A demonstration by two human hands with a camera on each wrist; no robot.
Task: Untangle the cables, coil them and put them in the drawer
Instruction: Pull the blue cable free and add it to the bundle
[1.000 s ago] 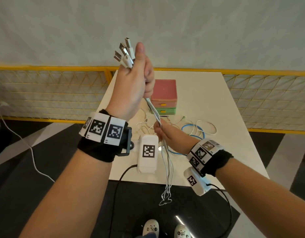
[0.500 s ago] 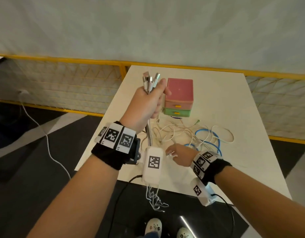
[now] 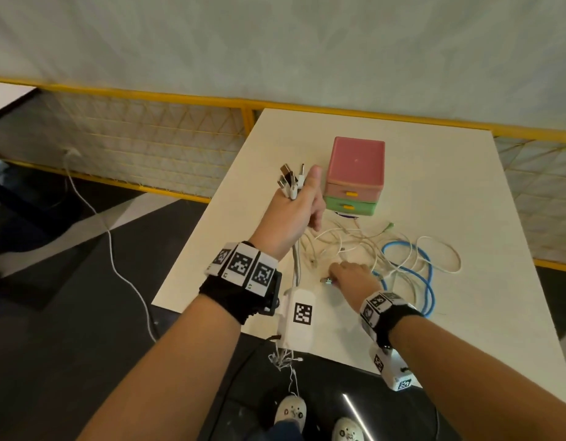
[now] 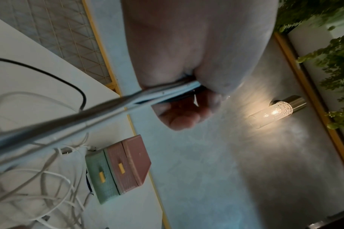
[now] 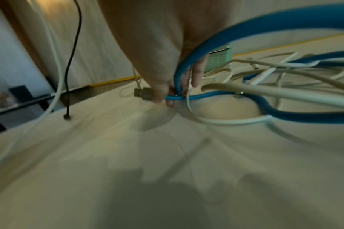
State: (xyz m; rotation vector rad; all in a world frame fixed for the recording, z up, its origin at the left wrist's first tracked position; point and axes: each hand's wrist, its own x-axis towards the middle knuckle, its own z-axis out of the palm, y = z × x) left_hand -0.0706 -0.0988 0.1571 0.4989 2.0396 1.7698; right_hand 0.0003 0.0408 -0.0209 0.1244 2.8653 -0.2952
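My left hand [image 3: 302,206] is raised over the table's left part and grips a bundle of white cables [image 3: 296,261]; their metal plugs [image 3: 289,179] stick up above the fist and the strands hang down past the table's front edge. In the left wrist view the bundle [image 4: 89,111] runs out from the curled fingers [image 4: 179,117]. My right hand [image 3: 350,275] is low on the table and pinches the plug end of the blue cable [image 5: 175,97]. The blue cable [image 3: 412,272] loops among tangled white cables [image 3: 348,243]. The pink and green drawer box [image 3: 354,176] stands behind, drawers closed.
The white table [image 3: 434,192] has a near edge just under my wrists and a left edge beside my left hand. A yellow mesh fence [image 3: 148,135] runs behind it. A white cord [image 3: 109,237] trails on the dark floor at the left. My shoes [image 3: 291,412] show below.
My left hand has come down from head height with the bundle. My right hand let go of the hanging strands, dropped to the table and took the blue cable's end.
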